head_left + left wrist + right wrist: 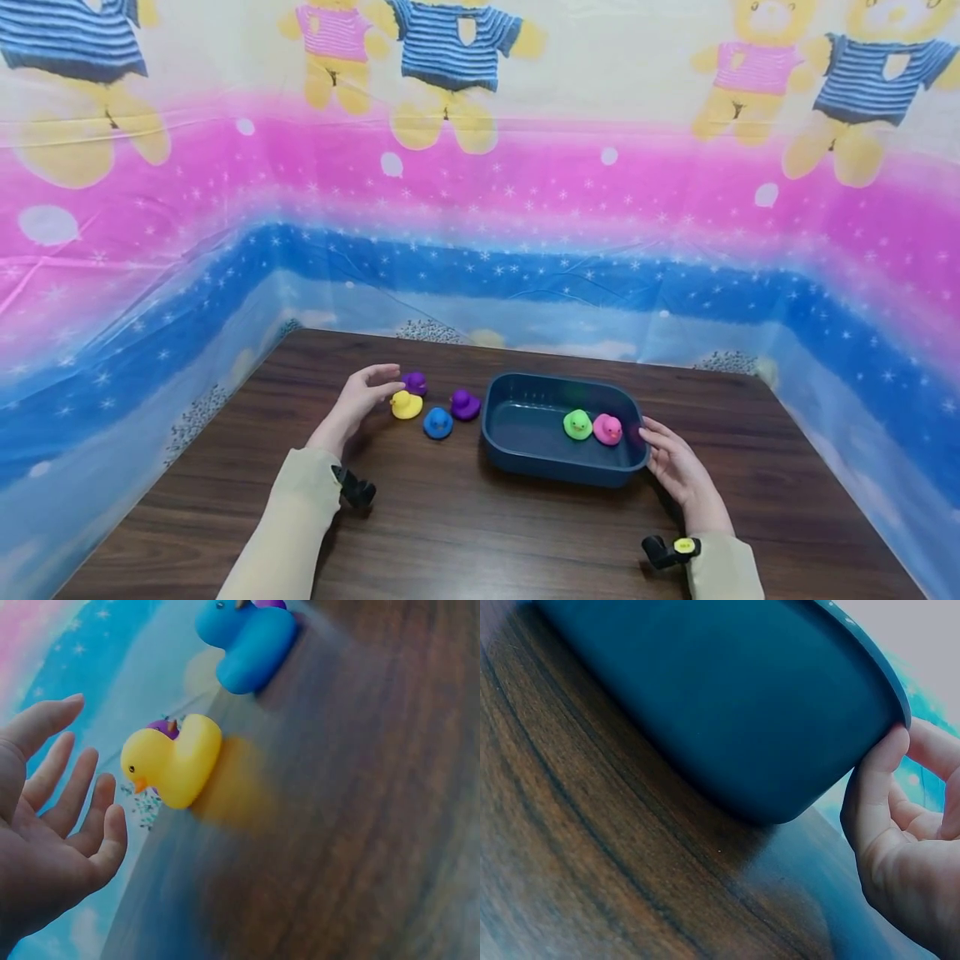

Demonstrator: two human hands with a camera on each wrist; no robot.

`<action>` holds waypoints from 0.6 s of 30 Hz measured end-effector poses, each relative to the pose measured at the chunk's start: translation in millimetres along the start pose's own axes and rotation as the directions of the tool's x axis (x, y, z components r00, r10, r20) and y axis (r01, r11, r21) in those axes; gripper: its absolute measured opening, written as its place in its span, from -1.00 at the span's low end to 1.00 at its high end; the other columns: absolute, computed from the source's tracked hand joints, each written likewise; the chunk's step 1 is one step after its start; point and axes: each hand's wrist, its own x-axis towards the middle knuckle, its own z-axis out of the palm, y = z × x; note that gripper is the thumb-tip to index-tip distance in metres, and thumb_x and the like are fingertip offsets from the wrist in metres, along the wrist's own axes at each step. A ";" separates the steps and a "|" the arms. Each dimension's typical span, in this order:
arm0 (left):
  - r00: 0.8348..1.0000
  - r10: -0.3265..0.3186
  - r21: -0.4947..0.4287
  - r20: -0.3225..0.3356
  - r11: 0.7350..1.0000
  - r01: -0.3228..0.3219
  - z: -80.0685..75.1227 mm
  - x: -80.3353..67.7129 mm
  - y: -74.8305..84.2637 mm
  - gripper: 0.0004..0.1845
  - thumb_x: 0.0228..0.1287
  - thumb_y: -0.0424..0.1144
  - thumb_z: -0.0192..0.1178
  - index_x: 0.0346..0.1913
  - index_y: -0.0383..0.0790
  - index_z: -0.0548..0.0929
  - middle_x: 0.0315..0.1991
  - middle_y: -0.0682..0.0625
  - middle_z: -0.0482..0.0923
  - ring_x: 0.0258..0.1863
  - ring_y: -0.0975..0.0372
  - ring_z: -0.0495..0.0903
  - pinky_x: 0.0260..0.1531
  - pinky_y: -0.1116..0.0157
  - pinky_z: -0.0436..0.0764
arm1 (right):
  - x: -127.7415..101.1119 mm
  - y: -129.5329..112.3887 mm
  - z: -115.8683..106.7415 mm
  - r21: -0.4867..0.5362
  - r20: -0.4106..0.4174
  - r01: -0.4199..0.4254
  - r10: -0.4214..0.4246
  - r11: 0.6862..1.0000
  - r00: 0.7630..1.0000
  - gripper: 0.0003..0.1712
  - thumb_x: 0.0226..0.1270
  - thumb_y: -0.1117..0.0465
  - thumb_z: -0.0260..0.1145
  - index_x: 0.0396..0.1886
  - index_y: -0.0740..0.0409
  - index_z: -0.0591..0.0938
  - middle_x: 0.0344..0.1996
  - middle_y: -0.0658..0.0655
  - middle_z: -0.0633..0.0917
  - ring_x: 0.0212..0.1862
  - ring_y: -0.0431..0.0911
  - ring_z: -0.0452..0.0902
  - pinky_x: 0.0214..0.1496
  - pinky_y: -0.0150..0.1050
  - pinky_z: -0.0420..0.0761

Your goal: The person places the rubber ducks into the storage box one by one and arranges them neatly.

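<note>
My left hand (358,404) hovers beside a yellow rubber duck (407,406) with nothing in its grasp. In the left wrist view its relaxed fingers (86,802) are spread, a small gap away from the duck's beak. A purple duck (415,383) sits behind the yellow one, partly hidden in the left wrist view. Nearby are a blue duck (438,423) and another purple duck (465,405). My right hand (678,467) holds the rim of a dark blue plastic basin (558,472) at its right end, thumb on the outer wall. Inside lie a green duck (577,425) and a pink duck (607,429).
Everything stands on a dark wood-grain table (465,533). A printed cloth (525,192) with bears and snowflakes hangs around its back and sides. The basin's left end is close to the nearer purple duck.
</note>
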 end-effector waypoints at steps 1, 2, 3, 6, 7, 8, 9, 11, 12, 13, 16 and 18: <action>1.000 -0.006 0.009 0.001 1.000 0.006 0.0 -0.4 -1.6 -0.46 0.41 -0.25 0.15 0.37 -0.38 0.36 0.37 -0.32 0.32 0.34 -0.09 0.30 0.31 -0.07 0.35 | -0.3 -0.1 0.5 -0.002 0.002 0.001 -0.001 1.000 1.000 -0.72 0.55 0.32 -0.02 -0.05 -0.09 0.56 -0.27 -0.11 0.72 -0.27 -0.33 0.63 -0.18 -0.49 0.62; 1.000 -0.015 0.015 0.002 1.000 0.015 -0.3 -0.5 -3.3 -0.47 0.41 -0.25 0.15 0.36 -0.37 0.36 0.37 -0.31 0.32 0.33 -0.09 0.29 0.31 -0.07 0.35 | -0.6 -0.2 0.8 -0.005 0.002 0.002 -0.002 1.000 1.000 -0.72 0.55 0.32 -0.02 -0.05 -0.09 0.57 -0.27 -0.11 0.72 -0.27 -0.34 0.63 -0.17 -0.49 0.63; 1.000 -0.022 0.020 0.002 1.000 0.022 -0.4 -0.6 -4.9 -0.47 0.40 -0.25 0.15 0.36 -0.36 0.37 0.37 -0.31 0.31 0.33 -0.09 0.29 0.31 -0.06 0.35 | -1.0 -0.4 1.0 -0.005 0.003 0.003 -0.003 1.000 1.000 -0.72 0.55 0.32 -0.02 -0.06 -0.10 0.57 -0.27 -0.11 0.72 -0.27 -0.34 0.63 -0.17 -0.49 0.63; 1.000 -0.030 0.039 -0.001 0.999 0.030 0.0 2.2 -13.3 -0.48 0.40 -0.23 0.16 0.35 -0.34 0.39 0.36 -0.31 0.32 0.31 -0.09 0.32 0.28 -0.05 0.38 | -2.7 -2.1 2.1 -0.002 0.019 0.005 -0.005 1.000 1.000 -0.71 0.55 0.32 -0.02 -0.07 -0.11 0.58 -0.27 -0.12 0.73 -0.26 -0.34 0.63 -0.16 -0.49 0.63; 0.999 -0.033 0.042 0.002 0.999 0.033 0.1 2.1 -14.8 -0.48 0.40 -0.22 0.16 0.35 -0.34 0.39 0.36 -0.30 0.33 0.31 -0.08 0.32 0.28 -0.05 0.38 | -2.8 -2.6 2.0 0.001 0.020 0.003 -0.003 1.000 1.000 -0.70 0.55 0.32 -0.03 -0.08 -0.11 0.59 -0.28 -0.12 0.73 -0.26 -0.34 0.63 -0.16 -0.49 0.63; 0.999 -0.036 0.044 0.005 0.998 0.036 0.2 2.1 -16.3 -0.48 0.40 -0.22 0.16 0.35 -0.34 0.39 0.36 -0.30 0.33 0.31 -0.08 0.32 0.28 -0.05 0.38 | -3.1 -3.1 2.2 0.004 0.020 0.003 -0.003 1.000 1.000 -0.70 0.55 0.32 -0.03 -0.09 -0.11 0.59 -0.28 -0.12 0.73 -0.26 -0.34 0.63 -0.16 -0.49 0.63; 0.999 -0.039 0.046 0.008 0.998 0.038 0.3 2.1 -17.8 -0.47 0.40 -0.22 0.17 0.35 -0.34 0.39 0.36 -0.31 0.33 0.32 -0.08 0.33 0.28 -0.05 0.38 | -3.6 -3.6 2.3 0.007 0.027 -0.002 0.002 1.000 1.000 -0.69 0.56 0.32 -0.04 -0.09 -0.12 0.59 -0.28 -0.12 0.73 -0.25 -0.34 0.63 -0.16 -0.50 0.63; 0.999 -0.043 0.051 0.017 0.998 0.042 0.4 1.9 -20.5 -0.46 0.40 -0.21 0.17 0.35 -0.35 0.39 0.36 -0.31 0.32 0.32 -0.08 0.32 0.29 -0.06 0.37 | -3.4 -3.2 1.6 0.006 0.029 -0.001 0.001 1.000 1.000 -0.68 0.56 0.32 -0.05 -0.09 -0.13 0.59 -0.27 -0.13 0.73 -0.25 -0.34 0.63 -0.15 -0.50 0.62; 0.999 -0.047 0.054 0.021 0.997 0.046 0.3 1.8 -21.7 -0.45 0.39 -0.20 0.18 0.36 -0.35 0.39 0.37 -0.31 0.32 0.33 -0.08 0.32 0.30 -0.06 0.36 | -3.0 -2.6 1.1 0.003 0.025 0.006 -0.006 1.000 1.000 -0.69 0.55 0.32 -0.04 -0.10 -0.12 0.59 -0.27 -0.12 0.73 -0.25 -0.34 0.63 -0.15 -0.49 0.63; 0.998 -0.051 0.057 0.025 0.997 0.049 0.4 1.8 -22.7 -0.45 0.39 -0.20 0.19 0.36 -0.35 0.39 0.37 -0.31 0.31 0.33 -0.09 0.31 0.30 -0.07 0.35 | -2.1 -1.7 -0.1 -0.001 0.030 0.006 -0.006 1.000 1.000 -0.69 0.55 0.32 -0.03 -0.09 -0.13 0.60 -0.26 -0.13 0.73 -0.24 -0.34 0.63 -0.14 -0.50 0.62; 0.997 -0.064 0.073 0.039 0.995 0.061 0.7 1.8 -23.8 -0.43 0.38 -0.19 0.20 0.36 -0.35 0.38 0.40 -0.31 0.27 0.38 -0.11 0.25 0.35 -0.11 0.28 | 1.2 2.0 -5.1 -0.028 0.042 0.031 -0.030 0.999 0.999 -0.74 0.53 0.28 0.04 -0.08 -0.15 0.59 -0.25 -0.15 0.72 -0.23 -0.36 0.62 -0.13 -0.50 0.62; 0.996 -0.077 0.090 0.054 0.993 0.072 1.4 1.7 -23.8 -0.43 0.37 -0.19 0.20 0.37 -0.34 0.38 0.42 -0.31 0.24 0.42 -0.13 0.17 0.39 -0.14 0.19 | 3.0 4.0 -9.0 -0.049 0.077 0.052 -0.048 0.997 0.996 -0.79 0.51 0.23 0.09 -0.06 -0.18 0.58 -0.23 -0.18 0.72 -0.21 -0.38 0.62 -0.11 -0.52 0.61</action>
